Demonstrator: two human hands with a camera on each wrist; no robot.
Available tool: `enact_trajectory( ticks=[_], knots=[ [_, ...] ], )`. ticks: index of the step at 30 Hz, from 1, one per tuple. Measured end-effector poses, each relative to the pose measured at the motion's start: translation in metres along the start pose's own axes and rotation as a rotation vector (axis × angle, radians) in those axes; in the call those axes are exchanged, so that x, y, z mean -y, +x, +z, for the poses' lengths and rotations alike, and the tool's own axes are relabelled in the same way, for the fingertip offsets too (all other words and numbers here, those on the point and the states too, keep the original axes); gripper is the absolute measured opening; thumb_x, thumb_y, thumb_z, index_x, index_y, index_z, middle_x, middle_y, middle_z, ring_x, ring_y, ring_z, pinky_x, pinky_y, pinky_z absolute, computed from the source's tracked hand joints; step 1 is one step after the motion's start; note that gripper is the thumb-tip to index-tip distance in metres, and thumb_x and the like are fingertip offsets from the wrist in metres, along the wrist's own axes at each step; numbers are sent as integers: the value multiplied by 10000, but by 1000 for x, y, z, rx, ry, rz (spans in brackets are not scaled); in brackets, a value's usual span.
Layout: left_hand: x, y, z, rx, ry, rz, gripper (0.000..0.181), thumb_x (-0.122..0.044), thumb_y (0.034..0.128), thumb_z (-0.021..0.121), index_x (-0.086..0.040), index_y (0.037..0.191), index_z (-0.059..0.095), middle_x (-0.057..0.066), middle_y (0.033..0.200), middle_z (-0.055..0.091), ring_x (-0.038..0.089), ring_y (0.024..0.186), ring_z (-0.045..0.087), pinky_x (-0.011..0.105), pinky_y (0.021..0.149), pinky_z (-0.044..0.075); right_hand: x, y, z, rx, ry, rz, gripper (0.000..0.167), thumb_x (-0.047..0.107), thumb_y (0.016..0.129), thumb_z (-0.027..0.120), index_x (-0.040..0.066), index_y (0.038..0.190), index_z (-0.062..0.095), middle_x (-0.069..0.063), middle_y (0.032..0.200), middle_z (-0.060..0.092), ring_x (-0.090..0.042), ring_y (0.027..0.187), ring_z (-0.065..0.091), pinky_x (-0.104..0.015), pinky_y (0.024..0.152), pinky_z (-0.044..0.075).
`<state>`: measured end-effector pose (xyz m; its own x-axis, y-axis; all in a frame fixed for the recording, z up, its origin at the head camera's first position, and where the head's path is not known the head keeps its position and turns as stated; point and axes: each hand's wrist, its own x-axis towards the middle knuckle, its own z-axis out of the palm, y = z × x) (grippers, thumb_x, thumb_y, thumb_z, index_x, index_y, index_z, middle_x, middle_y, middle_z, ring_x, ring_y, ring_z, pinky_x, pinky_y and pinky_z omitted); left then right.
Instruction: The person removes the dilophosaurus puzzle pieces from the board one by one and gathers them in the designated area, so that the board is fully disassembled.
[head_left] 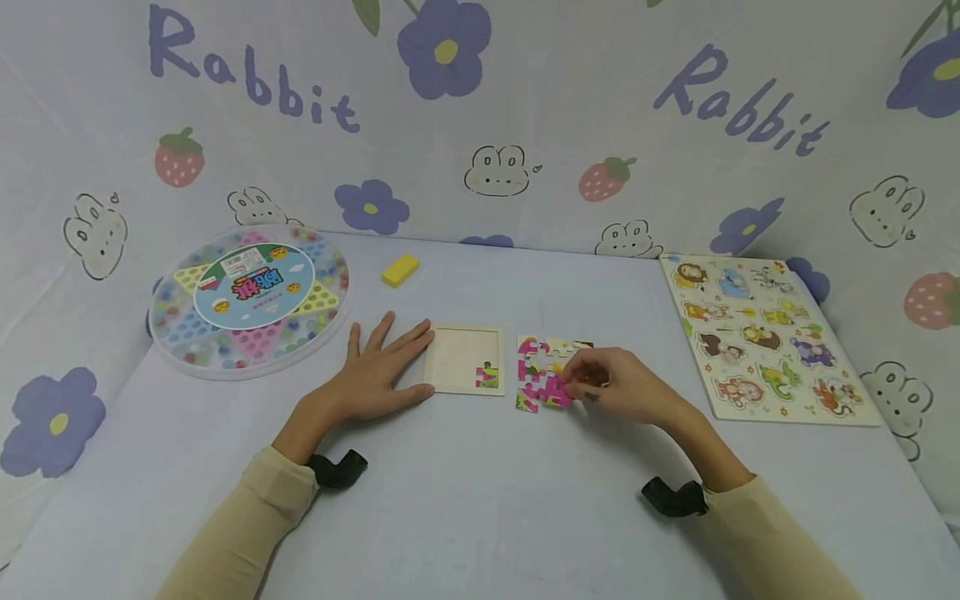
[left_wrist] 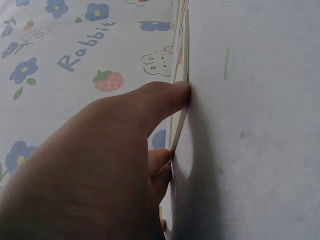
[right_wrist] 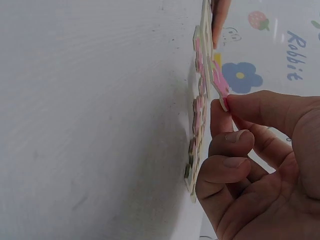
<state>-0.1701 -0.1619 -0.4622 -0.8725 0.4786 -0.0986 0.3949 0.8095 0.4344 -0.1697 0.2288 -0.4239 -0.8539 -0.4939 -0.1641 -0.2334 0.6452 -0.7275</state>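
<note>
My left hand (head_left: 378,372) lies with fingers spread at the left side of a shallow square wooden puzzle tray (head_left: 467,392). Its thumb and a fingertip touch the tray's edge, also in the left wrist view. One pink-and-green puzzle piece (head_left: 487,378) sits in the tray's lower right corner. Between thumb and index finger my right hand (head_left: 624,385) pinches a pink puzzle piece (right_wrist: 219,81), raised over the other pieces. Several loose puzzle pieces (head_left: 528,346) lie grouped right of the tray, partly hidden by that hand.
A round Chinese checkers board (head_left: 255,287) under a clear cover lies back left. A yellow block (head_left: 401,271) rests behind the tray. On the right lies an animal picture board (head_left: 765,333). A printed cloth (head_left: 540,108) rises behind the table.
</note>
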Motion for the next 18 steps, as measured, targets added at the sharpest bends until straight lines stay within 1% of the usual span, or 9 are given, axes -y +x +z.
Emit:
enact_trajectory(
  ticks=[10,18],
  knots=[
    [1,0,0,-1,0,5,857,-628,1011,557,-262,1710,222,-78,1806,137,408,1678,-87,778,1232,-159,-5,-6,2,11,-16,-5,62,105,987,739,128,1044,739,-28,968,715,-184,858,609,-221,736,514],
    [1,1,1,-4,1,9,854,-625,1011,555,-258,1709,228,-74,1806,141,415,1677,-82,785,1230,-151,-6,-5,6,-10,-89,-36,73,91,989,729,152,1029,736,7,936,703,-160,839,598,-223,719,509]
  ],
)
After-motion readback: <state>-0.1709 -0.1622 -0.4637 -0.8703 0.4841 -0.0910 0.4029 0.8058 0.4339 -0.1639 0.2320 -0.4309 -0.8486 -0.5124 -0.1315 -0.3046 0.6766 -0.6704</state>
